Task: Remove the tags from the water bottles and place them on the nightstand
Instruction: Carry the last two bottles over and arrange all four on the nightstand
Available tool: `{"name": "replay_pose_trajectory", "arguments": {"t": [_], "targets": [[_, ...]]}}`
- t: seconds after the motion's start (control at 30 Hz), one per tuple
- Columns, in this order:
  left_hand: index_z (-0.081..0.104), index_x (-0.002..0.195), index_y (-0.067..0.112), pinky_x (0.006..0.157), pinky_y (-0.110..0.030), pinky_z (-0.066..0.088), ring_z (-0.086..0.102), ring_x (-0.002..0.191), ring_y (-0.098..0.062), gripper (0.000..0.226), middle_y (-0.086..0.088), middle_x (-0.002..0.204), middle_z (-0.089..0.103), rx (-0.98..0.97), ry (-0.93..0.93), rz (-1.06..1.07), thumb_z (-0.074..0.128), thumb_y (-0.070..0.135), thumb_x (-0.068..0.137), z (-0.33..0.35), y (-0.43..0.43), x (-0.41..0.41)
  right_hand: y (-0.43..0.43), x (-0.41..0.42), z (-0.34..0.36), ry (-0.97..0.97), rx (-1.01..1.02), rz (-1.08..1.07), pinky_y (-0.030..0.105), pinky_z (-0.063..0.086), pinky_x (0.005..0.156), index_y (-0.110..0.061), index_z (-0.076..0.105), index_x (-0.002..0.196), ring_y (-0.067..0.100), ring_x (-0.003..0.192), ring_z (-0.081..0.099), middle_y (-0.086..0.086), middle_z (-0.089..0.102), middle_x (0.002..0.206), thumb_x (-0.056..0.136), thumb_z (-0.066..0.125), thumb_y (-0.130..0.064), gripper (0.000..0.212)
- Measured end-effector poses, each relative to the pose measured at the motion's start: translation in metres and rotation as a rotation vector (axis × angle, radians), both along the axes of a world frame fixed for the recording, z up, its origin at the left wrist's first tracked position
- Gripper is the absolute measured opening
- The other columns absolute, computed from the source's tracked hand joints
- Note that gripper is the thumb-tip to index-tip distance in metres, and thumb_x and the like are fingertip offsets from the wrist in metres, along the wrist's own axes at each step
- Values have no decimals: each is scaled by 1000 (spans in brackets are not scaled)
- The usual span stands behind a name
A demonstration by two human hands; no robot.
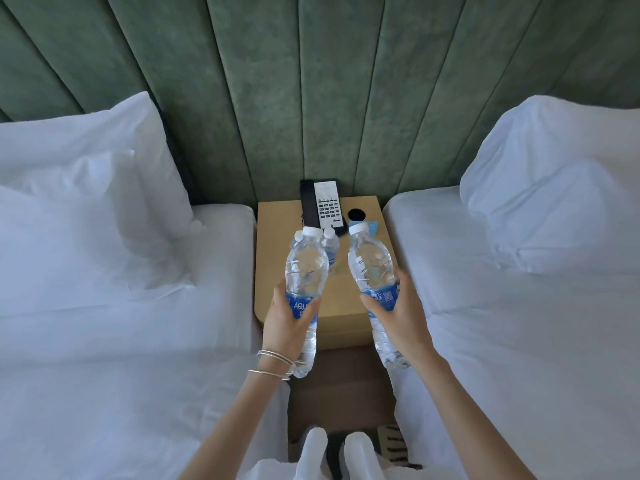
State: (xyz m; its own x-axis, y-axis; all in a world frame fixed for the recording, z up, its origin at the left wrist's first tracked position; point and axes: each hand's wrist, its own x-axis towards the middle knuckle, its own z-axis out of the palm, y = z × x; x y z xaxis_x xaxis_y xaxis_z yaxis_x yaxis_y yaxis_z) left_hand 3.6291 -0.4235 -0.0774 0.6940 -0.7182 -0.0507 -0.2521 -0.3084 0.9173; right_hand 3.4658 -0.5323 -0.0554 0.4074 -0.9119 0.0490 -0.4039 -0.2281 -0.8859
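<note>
My left hand (285,322) grips a clear water bottle (306,268) with a white cap and blue label round its middle, tilted over the front left of the tan nightstand (277,223). In my right hand (403,318) is a second such bottle (372,263), leaning left, its cap above the nightstand. A third, smaller-looking bottle (330,245) stands upright on the nightstand between the two held ones. A blue card or tag (370,226) lies on the nightstand behind the right bottle's cap. I see no tag on either held bottle.
A black and white telephone (323,207) and a round black disc (357,214) sit at the back of the nightstand. White beds with pillows (104,202) flank it left and right (554,202). A green padded headboard (311,81) rises behind. My legs (332,452) are below.
</note>
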Motion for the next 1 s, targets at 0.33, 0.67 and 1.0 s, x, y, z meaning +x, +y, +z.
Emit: {"name": "replay_pose_trajectory", "arguments": {"t": [0.33, 0.67, 1.0], "targets": [[46, 120, 7, 73, -26, 51, 63, 92, -18, 58, -3, 107, 62, -111, -23, -47, 70, 38, 78, -96, -64, 19, -49, 41, -93, -77, -41, 9, 7, 47, 76, -18, 43, 128, -7, 101, 55, -8, 55, 117, 77, 75, -27, 61], [39, 132, 8, 90, -32, 50, 58, 110, -11, 74, -1, 122, 58, -396, -77, -108, 62, 48, 75, -265, -157, 39, -123, 67, -272, -285, -203, -36, 10, 47, 82, -5, 40, 130, 12, 108, 58, 5, 55, 121, 73, 77, -31, 73], [40, 123, 15, 89, -27, 47, 57, 107, -11, 55, 5, 114, 54, -703, -171, -159, 60, 41, 79, -356, -219, 39, -171, 85, -377, -563, -446, -60, 16, 47, 81, -35, 35, 120, 8, 106, 58, -27, 52, 114, 76, 69, -33, 56]]}}
